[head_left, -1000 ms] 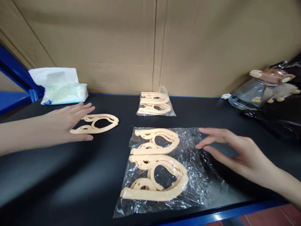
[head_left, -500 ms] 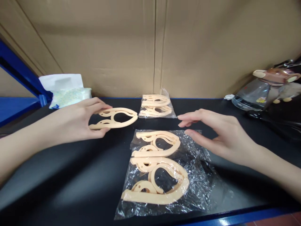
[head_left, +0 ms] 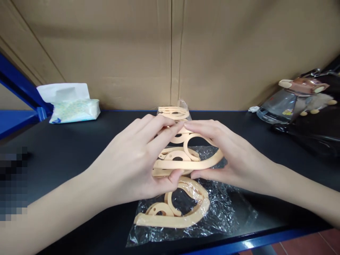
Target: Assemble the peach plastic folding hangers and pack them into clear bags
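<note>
A beige folding clothes hanger (head_left: 186, 165), folded up, is held above the black table between both hands. My left hand (head_left: 135, 156) grips its left end, fingers over the far side and thumb on the near side. Around the curved right end closes my right hand (head_left: 231, 152). Below them lies a clear plastic bag (head_left: 223, 216) with more folded hangers (head_left: 170, 222) inside, partly hidden by the hands and the held hanger. Farther back rests another bagged set of hangers (head_left: 174, 112), its near part covered.
On the left at the back sits a tissue pack (head_left: 74, 109). A clear bottle (head_left: 278, 106) with a brown animal-shaped lid stands back right, near a plush charm (head_left: 316, 102) and a dark bag (head_left: 326, 131). A cardboard wall (head_left: 119, 53) closes the rear.
The left hand has carried the hanger right and nearer, over the front bag. My right hand has moved in and taken hold of the hanger's right end.
</note>
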Demonstrator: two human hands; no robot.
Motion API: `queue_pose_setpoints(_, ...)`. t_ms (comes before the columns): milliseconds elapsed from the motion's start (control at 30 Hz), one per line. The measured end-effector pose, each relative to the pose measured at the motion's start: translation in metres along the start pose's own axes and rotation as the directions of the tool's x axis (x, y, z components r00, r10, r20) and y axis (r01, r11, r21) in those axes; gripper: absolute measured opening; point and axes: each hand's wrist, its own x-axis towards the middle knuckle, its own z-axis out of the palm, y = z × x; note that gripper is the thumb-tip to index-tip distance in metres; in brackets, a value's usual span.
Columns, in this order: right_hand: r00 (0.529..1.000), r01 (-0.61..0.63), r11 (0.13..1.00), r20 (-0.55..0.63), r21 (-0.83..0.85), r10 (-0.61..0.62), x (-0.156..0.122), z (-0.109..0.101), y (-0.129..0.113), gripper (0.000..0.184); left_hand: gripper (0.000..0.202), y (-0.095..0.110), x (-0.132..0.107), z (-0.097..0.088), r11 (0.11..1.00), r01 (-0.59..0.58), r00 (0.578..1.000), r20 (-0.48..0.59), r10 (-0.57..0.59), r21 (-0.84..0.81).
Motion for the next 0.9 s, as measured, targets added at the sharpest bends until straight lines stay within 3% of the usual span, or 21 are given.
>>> queue_pose_setpoints(133, 0.997, -0.069, 0.997, -0.018, 0.018, 0.069, -0.007, -0.002, -0.001, 0.071, 0.059, -0.001, 0.003, 0.007, 0.999, 0.0, 1.0, 0.005, 0.0, -0.045)
queue_pose_setpoints(400, 0.993, -0.013, 0.973, -0.114, -0.232, -0.014, -0.015, -0.007, -0.01, 0.067, 0.06, 0.006, 0.007, 0.007, 0.993, 0.034, 0.999, 0.016, -0.032, -0.113)
queue_pose_setpoints(467, 0.989, -0.072, 0.958, -0.142, -0.276, 0.034, -0.026, -0.014, -0.009, 0.069, 0.059, 0.005, 0.002, 0.006, 0.983, 0.072, 0.995, 0.085, -0.058, -0.168)
queue_pose_setpoints(567, 0.959, -0.265, 0.902, -0.195, -0.34, 0.208, -0.053, -0.029, -0.004, 0.065, 0.054, 0.0, -0.017, 0.008, 0.949, 0.186, 0.957, 0.267, -0.116, -0.254)
queue_pose_setpoints(633, 0.929, -0.367, 0.858, -0.177, -0.36, 0.324, -0.075, -0.04, 0.002, 0.06, 0.052, -0.004, -0.034, 0.012, 0.927, 0.266, 0.915, 0.372, -0.157, -0.264)
queue_pose_setpoints(733, 0.903, -0.417, 0.819, -0.076, -0.394, 0.423, -0.101, -0.054, 0.006, 0.054, 0.054, -0.01, -0.057, 0.016, 0.903, 0.336, 0.859, 0.481, -0.176, -0.269)
queue_pose_setpoints(900, 0.896, -0.377, 0.887, 0.136, -0.268, 0.422, -0.11, -0.05, 0.001, 0.058, 0.069, -0.015, -0.07, 0.016, 0.908, 0.282, 0.839, 0.539, -0.077, -0.309)
